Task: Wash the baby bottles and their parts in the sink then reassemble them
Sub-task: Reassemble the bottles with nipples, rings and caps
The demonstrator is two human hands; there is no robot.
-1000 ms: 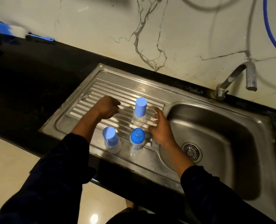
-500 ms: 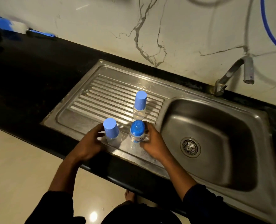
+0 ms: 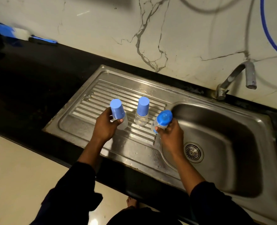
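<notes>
Three clear baby bottles with blue caps are at the steel sink. My left hand (image 3: 104, 127) grips the left bottle (image 3: 118, 112) by its clear body, lifted above the ribbed drainboard (image 3: 89, 109). My right hand (image 3: 170, 135) grips the right bottle (image 3: 162, 119), tilted, at the edge of the basin (image 3: 223, 135). The middle bottle (image 3: 142, 111) stands upright on the drainboard between my hands, untouched.
A curved tap (image 3: 238, 77) stands at the back right, with no water seen running. The drain strainer (image 3: 193, 151) sits in the basin floor. A black counter (image 3: 37, 75) runs to the left, with blue and white items (image 3: 13, 32) at its far end. A blue hose (image 3: 270, 36) hangs on the wall.
Both hands have closed round the two front bottles and lifted them off the drainboard, apart from each other. The middle bottle has stayed in place.
</notes>
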